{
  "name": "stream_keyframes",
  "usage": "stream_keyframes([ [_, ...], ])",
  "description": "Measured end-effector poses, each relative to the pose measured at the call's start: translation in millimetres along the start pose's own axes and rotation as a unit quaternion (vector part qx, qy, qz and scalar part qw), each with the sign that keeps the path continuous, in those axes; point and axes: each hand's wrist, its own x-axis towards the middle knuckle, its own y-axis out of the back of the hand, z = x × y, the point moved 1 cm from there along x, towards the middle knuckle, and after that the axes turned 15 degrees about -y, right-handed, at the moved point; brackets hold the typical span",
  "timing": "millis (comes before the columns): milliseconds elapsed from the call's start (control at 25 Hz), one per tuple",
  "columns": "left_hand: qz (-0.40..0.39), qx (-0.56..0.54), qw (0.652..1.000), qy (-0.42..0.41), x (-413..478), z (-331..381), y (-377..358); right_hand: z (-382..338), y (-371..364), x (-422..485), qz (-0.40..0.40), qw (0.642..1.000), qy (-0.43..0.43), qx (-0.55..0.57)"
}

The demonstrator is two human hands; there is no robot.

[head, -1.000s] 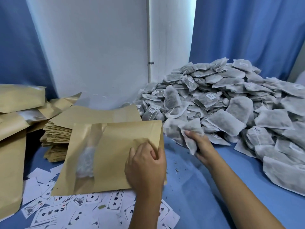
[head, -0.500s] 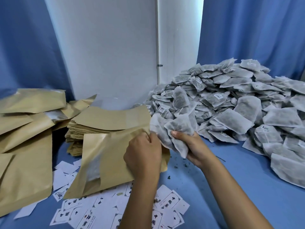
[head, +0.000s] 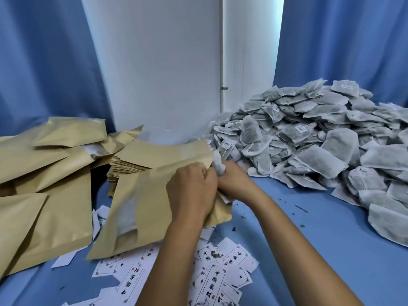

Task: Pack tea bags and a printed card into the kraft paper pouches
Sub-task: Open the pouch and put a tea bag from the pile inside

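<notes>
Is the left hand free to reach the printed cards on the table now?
Probably not right away. The left hand grips the mouth of the kraft pouch, which hangs over part of the printed cards. The cards nearest the person lie uncovered, so it looks possible after letting go.

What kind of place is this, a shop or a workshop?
Probably a small hand-packing workroom: a big heap of tea bags, stacks of kraft pouches and loose printed cards cover a blue table.

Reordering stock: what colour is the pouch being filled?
Kraft tan pouch, with a clear window strip; head view.
</notes>
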Motion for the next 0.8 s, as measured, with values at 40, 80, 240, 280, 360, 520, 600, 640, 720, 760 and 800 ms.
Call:
stream_keyframes([
  [40, -0.004, -0.022, 1.0, -0.021, -2.3, 4.5, -3.3, -9.8, -10.2, 4.2, -0.003, 0.999, 0.02, -0.039],
  [80, 0.002, -0.043, 0.999, -0.031, -4.0, 6.4, -6.3, -14.0, -18.7, 10.3, -0.018, 0.999, 0.004, -0.044],
  [240, -0.022, 0.011, 1.0, -0.012, -11.9, -9.3, -12.5, 4.1, -42.4, 18.9, -0.211, 0.952, -0.142, -0.168],
  [280, -0.025, 0.044, 0.999, -0.002, -12.8, -16.8, -12.0, 7.4, -44.4, 18.2, -0.287, 0.933, -0.133, -0.17],
  [360, -0.013, 0.114, 0.993, 0.014, -9.4, -31.4, -7.1, 9.7, -39.3, 16.1, -0.405, 0.907, -0.087, 0.069],
  [520, 0.018, 0.13, 0.991, 0.038, -0.9, -54.2, -1.9, 57.3, -12.7, 41.8, -0.109, 0.911, -0.128, 0.377],
  [600, 0.014, 0.11, 0.993, 0.048, -10.9, -59.7, -9.7, 90.3, -19.7, 42.3, 0.026, 0.985, -0.133, 0.104],
  [640, 0.008, 0.098, 0.994, 0.057, -19.5, -61.9, -16.6, 104.5, -29.3, 42.1, 0.006, 0.992, -0.122, -0.014],
  [720, -0.006, 0.071, 0.995, 0.066, -37.3, -65.6, -31.6, 126.3, -47.4, 46.3, -0.011, 0.979, -0.086, -0.184],
  [760, -0.008, 0.056, 0.996, 0.065, -44.0, -68.0, -37.1, 130.7, -50.6, 48.4, 0.014, 0.972, -0.054, -0.23],
  [800, -0.002, 0.044, 0.997, 0.058, -47.1, -70.9, -40.0, 130.7, -47.0, 50.6, 0.054, 0.967, -0.03, -0.248],
])
